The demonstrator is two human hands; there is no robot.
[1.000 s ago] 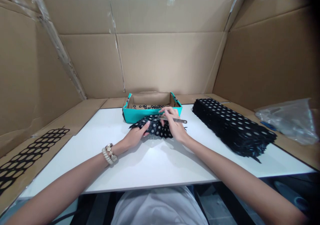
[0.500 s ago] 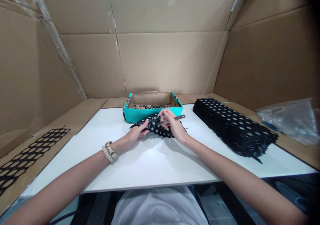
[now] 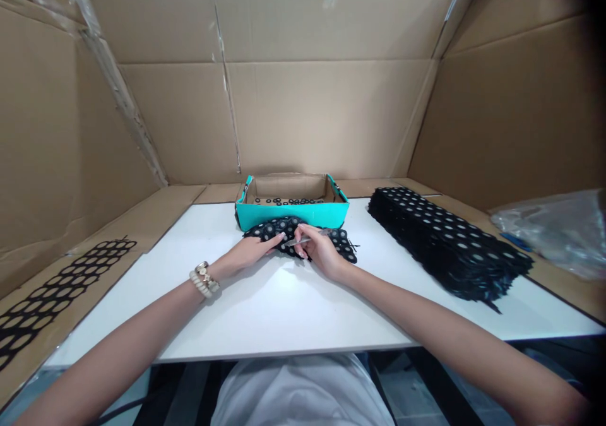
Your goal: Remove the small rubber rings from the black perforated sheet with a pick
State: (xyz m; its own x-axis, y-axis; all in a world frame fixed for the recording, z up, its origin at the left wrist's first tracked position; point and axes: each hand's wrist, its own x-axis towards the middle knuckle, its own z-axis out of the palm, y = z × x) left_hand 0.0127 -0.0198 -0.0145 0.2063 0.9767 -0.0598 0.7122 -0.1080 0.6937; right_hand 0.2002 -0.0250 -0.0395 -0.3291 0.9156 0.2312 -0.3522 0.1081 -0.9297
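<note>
A black sheet with pale round dots (image 3: 341, 242) lies on the white table, just in front of a turquoise box (image 3: 292, 215). My left hand (image 3: 253, 251) grips the sheet's left part, thumb on top and the other fingers mostly hidden under it. In my right hand (image 3: 318, 249) is a slim metal tool (image 3: 303, 241), pinched between the fingers, its tip pointing left at the sheet near my left thumb. Small black rings (image 3: 296, 202) lie inside the box.
At the right a tall stack of dotted black sheets (image 3: 440, 236) stands on the table (image 3: 265, 325). A black lattice of rings (image 3: 71, 281) lies on cardboard at the left. A clear plastic bag (image 3: 558, 230) is far right. Cardboard walls (image 3: 326, 110) surround the table.
The dotted sheet now lies flatter on the table. My left hand has moved slightly left and down. My right hand has lowered, and the tool's tip points more toward my left thumb.
</note>
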